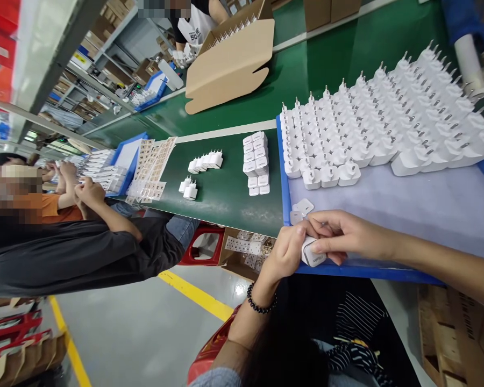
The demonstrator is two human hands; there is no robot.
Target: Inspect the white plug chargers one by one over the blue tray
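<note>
head-worn camera | faces forward, down | close above blue tray (284, 183)

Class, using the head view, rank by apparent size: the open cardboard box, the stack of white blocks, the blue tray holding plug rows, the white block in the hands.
1. Blue tray
2. Open cardboard box
3. Stack of white blocks
4. Held white block
</note>
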